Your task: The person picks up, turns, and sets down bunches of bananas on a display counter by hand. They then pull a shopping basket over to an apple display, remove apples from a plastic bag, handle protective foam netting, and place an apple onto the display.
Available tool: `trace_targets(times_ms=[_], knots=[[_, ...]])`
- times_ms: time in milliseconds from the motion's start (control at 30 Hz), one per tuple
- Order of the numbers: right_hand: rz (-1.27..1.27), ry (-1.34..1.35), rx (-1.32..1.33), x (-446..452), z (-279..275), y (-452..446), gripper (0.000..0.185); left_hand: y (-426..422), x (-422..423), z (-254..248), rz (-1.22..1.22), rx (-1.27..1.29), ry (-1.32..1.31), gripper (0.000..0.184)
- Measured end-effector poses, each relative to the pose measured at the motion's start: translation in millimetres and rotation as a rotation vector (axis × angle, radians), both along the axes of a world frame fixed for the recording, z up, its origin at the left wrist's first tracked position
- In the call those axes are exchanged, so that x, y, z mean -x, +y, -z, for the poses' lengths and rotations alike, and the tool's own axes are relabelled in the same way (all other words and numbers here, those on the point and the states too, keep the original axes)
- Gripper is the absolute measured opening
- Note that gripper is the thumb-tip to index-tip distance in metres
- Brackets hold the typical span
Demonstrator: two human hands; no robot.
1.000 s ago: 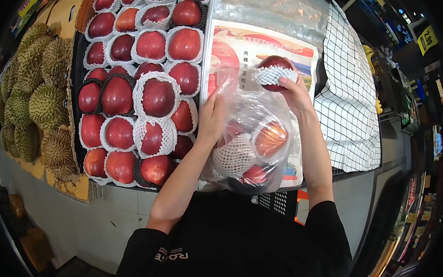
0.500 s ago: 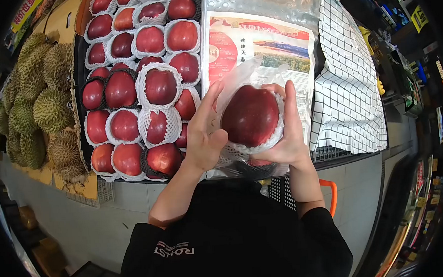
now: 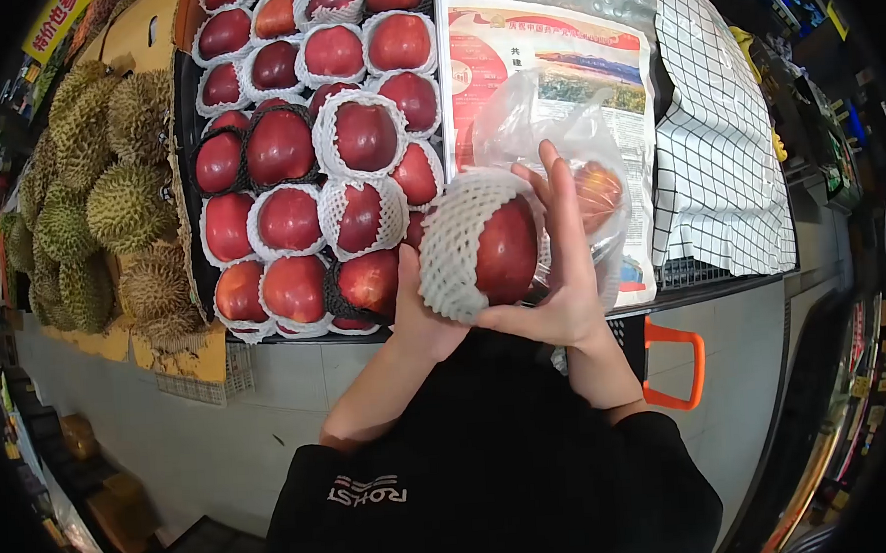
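A large dark red apple (image 3: 509, 253) in a white foam net (image 3: 456, 241) is held up between my two hands, close to the camera. My left hand (image 3: 423, 318) cups its lower left side, its fingers mostly hidden behind the net. From the right, my right hand (image 3: 566, 280) grips it, with the thumb along the bottom and the fingers raised along the far side. Behind the right hand, a clear plastic bag (image 3: 510, 123) lies on the newspaper (image 3: 612, 67). Another reddish fruit (image 3: 599, 196) shows through the bag.
Rows of red apples (image 3: 290, 224) in foam nets fill the box on the left. Beyond them are several durians (image 3: 127, 208) by cardboard (image 3: 126, 53). A checked cloth (image 3: 712, 152) covers the right side. An orange handle (image 3: 673, 365) stands below the table edge.
The apple has turned and moved left, so its foam net now faces the camera. The bag now sits behind my right hand, with the fruit inside visible. The whole view has shifted slightly.
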State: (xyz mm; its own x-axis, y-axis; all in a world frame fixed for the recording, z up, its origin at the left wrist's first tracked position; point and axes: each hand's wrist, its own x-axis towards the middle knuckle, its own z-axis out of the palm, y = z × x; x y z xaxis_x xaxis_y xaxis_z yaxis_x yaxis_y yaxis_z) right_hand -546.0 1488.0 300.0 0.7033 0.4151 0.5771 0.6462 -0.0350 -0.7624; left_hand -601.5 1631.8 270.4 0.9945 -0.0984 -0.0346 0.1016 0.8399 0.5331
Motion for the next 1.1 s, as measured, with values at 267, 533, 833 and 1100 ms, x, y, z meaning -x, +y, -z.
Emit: trace_targets(times_ms=[267,533,833,1100], knots=[[0.079,0.502,-0.280,26.8,12.8,10.3,0.043,6.6,12.8,4.3,0.122,0.287,0.187,0.078],[0.094,0.577,-0.320,54.3,12.6,17.9,0.039,30.4,24.9,49.7,0.394,0.538,0.042,0.068],[0.159,0.480,-0.289,83.8,21.6,40.0,0.031,55.0,36.3,90.2,0.668,0.771,0.073,0.053],[0.183,0.337,-0.147,96.8,39.7,36.8,0.056,66.2,62.2,82.7,0.318,0.554,0.010,0.096]])
